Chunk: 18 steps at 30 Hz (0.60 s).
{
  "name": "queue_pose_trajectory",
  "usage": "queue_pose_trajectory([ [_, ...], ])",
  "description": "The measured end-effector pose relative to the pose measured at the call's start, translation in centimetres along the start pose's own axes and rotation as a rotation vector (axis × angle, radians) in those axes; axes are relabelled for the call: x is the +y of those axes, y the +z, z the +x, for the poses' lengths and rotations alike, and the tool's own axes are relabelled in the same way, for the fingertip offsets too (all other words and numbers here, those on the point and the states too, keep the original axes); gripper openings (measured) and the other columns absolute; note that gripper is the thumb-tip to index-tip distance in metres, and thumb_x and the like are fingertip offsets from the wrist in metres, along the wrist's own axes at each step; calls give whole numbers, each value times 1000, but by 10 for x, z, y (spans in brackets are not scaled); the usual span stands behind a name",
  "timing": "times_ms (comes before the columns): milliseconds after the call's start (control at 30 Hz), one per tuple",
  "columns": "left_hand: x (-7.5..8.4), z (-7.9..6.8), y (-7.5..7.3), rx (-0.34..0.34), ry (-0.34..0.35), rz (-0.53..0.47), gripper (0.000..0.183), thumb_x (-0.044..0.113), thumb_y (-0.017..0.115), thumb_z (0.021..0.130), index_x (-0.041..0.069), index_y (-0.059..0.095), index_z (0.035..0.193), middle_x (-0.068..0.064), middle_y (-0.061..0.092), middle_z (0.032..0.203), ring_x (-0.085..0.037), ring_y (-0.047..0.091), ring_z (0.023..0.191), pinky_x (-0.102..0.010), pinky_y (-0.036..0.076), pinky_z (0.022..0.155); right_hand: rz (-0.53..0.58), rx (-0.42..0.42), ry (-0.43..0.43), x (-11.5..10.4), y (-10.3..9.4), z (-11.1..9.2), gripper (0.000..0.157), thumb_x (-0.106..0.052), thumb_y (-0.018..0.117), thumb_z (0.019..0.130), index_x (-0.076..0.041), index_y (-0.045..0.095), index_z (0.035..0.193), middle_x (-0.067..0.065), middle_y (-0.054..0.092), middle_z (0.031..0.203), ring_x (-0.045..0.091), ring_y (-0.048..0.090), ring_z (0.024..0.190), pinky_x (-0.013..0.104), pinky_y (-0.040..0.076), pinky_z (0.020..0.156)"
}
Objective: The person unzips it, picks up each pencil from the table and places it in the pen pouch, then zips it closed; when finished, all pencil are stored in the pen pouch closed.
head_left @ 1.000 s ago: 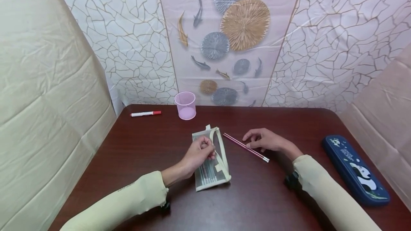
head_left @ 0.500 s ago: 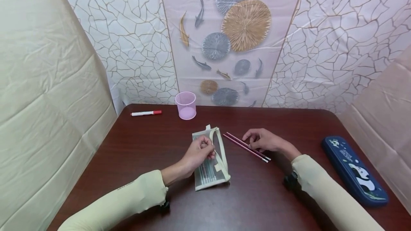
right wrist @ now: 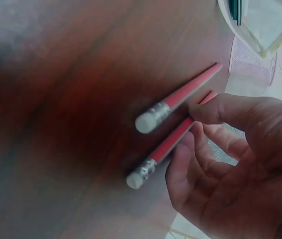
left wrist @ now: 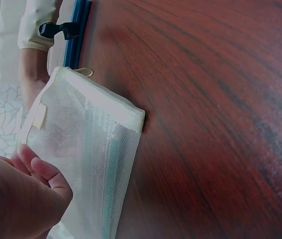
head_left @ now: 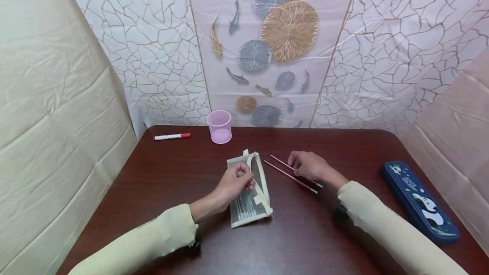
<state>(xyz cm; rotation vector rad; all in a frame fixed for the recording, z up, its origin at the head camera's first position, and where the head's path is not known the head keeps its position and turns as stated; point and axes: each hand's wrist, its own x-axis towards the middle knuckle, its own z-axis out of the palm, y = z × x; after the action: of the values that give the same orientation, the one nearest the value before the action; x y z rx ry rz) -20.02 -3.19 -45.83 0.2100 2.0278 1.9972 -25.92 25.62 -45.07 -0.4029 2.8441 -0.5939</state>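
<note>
A mesh zipper pouch (head_left: 244, 203) with cream trim lies mid-table, its top gaping, slim sticks showing through the mesh. My left hand (head_left: 234, 183) pinches the pouch's near zipper edge; in the left wrist view the left hand's curled fingers (left wrist: 51, 174) are at that edge. Right of the pouch, my right hand (head_left: 310, 165) pinches one red pencil (right wrist: 173, 139) between thumb and fingers, its white eraser end toward the wrist. A second red pencil (right wrist: 193, 87) lies beside it on the table, apart from the hand.
A pink mesh pen cup (head_left: 220, 128) stands at the back edge, with a red-capped white marker (head_left: 172, 136) to its left. On the right lies a navy pencil case (head_left: 420, 203) with a panda picture. Patterned cloth hangs behind the table.
The two pencils, earlier side by side, have spread apart. My right hand has closed its fingers on the farther one. The left hand keeps its hold on the pouch.
</note>
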Motion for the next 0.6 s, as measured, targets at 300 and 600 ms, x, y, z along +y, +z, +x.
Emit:
queue_pose_trajectory([
  [300,0,1,-3,9,-4,2,9,3,60,95,9,53,95,1,64,73,-9,64,66,-24,54,69,-11,29,11,-3,-3,0,25,-13,77,88,-17,68,111,5,77,99,21,69,85,36,51,69],
  [600,0,-1,-4,7,-12,-25,9,3,60,95,8,53,97,1,64,73,-8,64,67,-24,53,70,148,197,2,-31,-11,-11,37,-12,74,88,-18,66,123,3,75,91,17,64,73,33,45,66],
])
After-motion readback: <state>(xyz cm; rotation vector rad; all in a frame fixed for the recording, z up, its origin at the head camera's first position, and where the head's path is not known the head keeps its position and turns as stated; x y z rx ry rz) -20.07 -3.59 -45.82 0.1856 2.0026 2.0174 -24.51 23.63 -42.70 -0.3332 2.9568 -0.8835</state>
